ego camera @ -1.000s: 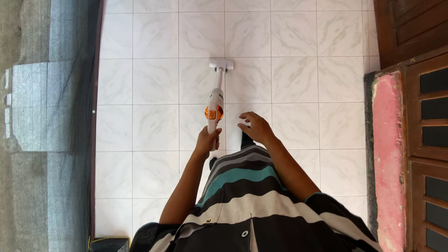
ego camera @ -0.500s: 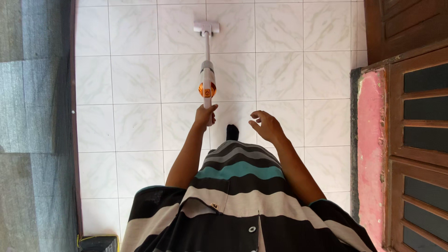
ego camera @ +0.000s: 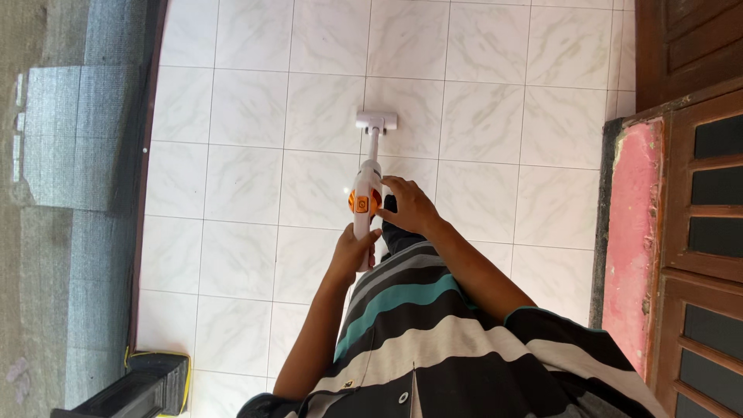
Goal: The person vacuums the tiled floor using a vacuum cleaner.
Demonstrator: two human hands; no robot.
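A white stick vacuum with an orange motor body (ego camera: 361,200) stands on the white marbled tile floor (ego camera: 240,186). Its floor head (ego camera: 376,121) rests flat on a tile ahead of me. My left hand (ego camera: 352,249) is shut around the vacuum's handle at its near end. My right hand (ego camera: 408,206) lies on the vacuum's body just beside the orange part, with bent fingers touching it. My striped black, grey and teal shirt (ego camera: 402,325) fills the lower middle of the view.
A pink-topped ledge (ego camera: 631,232) and brown wooden louvred doors (ego camera: 708,201) run along the right. A dark grey mesh screen (ego camera: 85,155) borders the left side. A black and yellow object (ego camera: 147,383) sits at the bottom left. My dark-socked foot (ego camera: 398,234) shows below my right hand.
The vacuum has been pulled back toward me after being pushed out. My right hand, free in the air before, has come onto the vacuum's body.
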